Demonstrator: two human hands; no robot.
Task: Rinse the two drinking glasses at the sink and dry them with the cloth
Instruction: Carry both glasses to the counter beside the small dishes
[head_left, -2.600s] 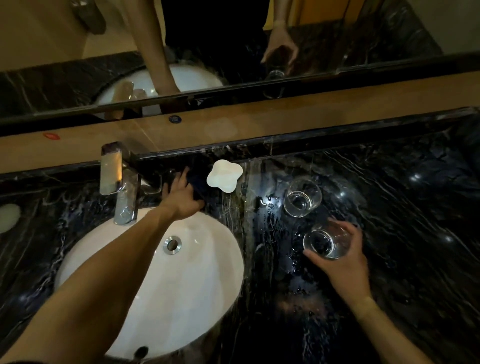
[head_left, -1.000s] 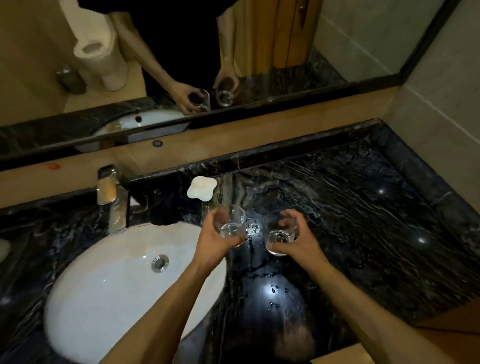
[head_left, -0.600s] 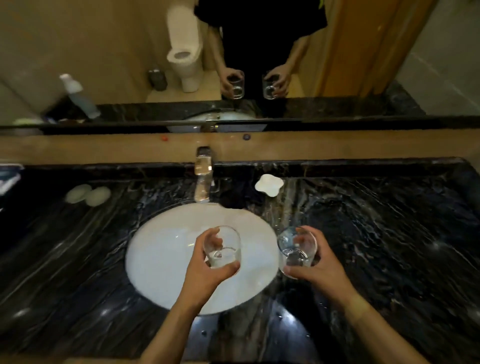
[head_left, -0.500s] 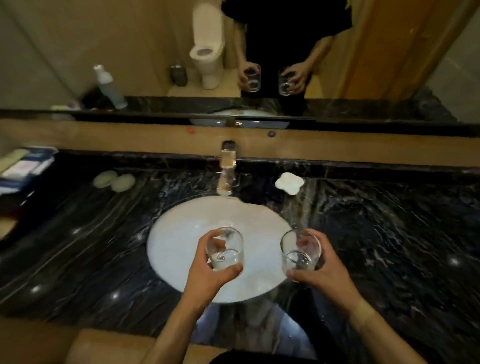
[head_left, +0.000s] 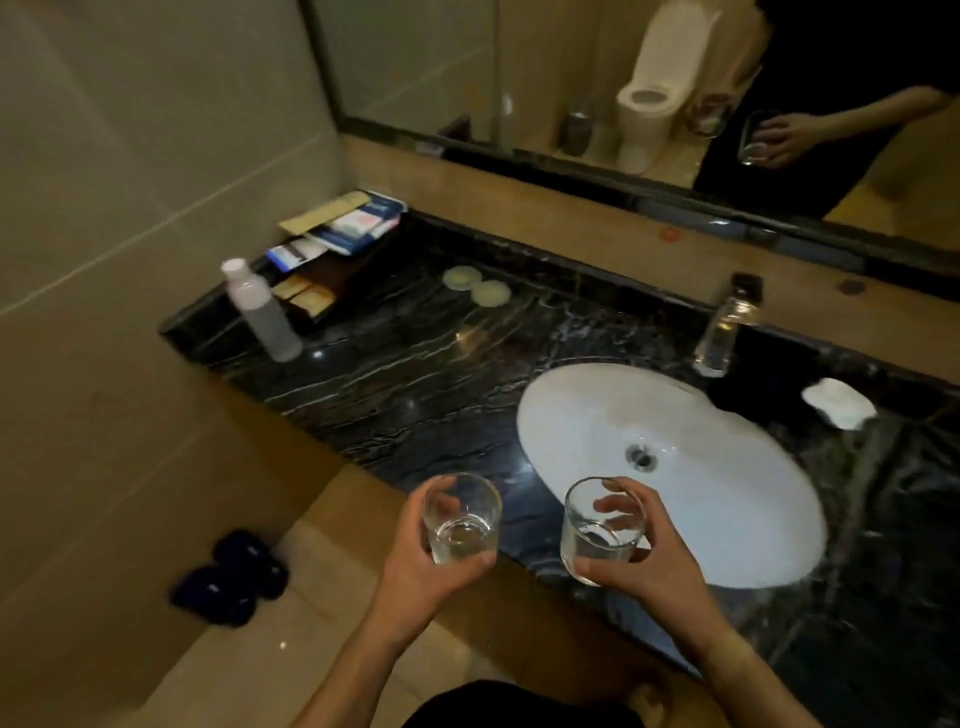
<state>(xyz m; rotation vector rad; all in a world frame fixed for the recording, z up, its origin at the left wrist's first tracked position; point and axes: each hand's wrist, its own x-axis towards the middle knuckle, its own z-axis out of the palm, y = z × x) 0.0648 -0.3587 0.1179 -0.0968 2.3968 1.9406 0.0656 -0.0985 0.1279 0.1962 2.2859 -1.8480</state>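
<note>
I hold two clear drinking glasses upright over the front edge of the dark marble counter. My left hand (head_left: 423, 566) grips the left glass (head_left: 461, 517), which has a little water in its bottom. My right hand (head_left: 649, 561) grips the right glass (head_left: 600, 530) at the near left rim of the white oval sink (head_left: 727, 499). The chrome faucet (head_left: 727, 325) stands at the back of the sink, with no water running. A dark cloth-like shape lies to the right of the faucet, too dim to make out.
A white flower-shaped dish (head_left: 839, 402) sits right of the faucet. On the counter's left are a plastic bottle (head_left: 262, 312), a tray of sachets (head_left: 332, 244) and two round soaps (head_left: 475, 283). Dark slippers (head_left: 234, 577) lie on the floor. A mirror (head_left: 675, 78) runs behind.
My left hand left the faucet area and picked up the second glass. Both glasses have moved left, from right of the sink to its left front edge, and the view has swung left.
</note>
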